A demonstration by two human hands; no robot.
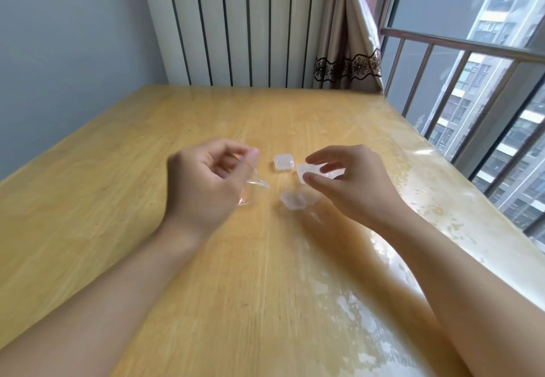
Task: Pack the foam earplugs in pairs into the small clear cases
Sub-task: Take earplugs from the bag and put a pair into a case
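My right hand [351, 179] holds a small clear case [312, 171] between thumb and fingers, a little above the wooden table [147, 229]. A second small clear case [284, 161] lies shut on the table just left of it, and a third case [293, 199] lies below it, blurred. My left hand [206, 179] has its fingers curled and pinches a clear plastic bag [253, 183], which hangs beneath the hand. Something small and pale shows at the fingertips, too blurred to name. No foam earplugs can be made out.
A white radiator [250, 23] and a beige curtain [348, 52] stand behind the table's far edge. A window with a metal railing [472, 52] runs along the right side. A grey wall is at the left.
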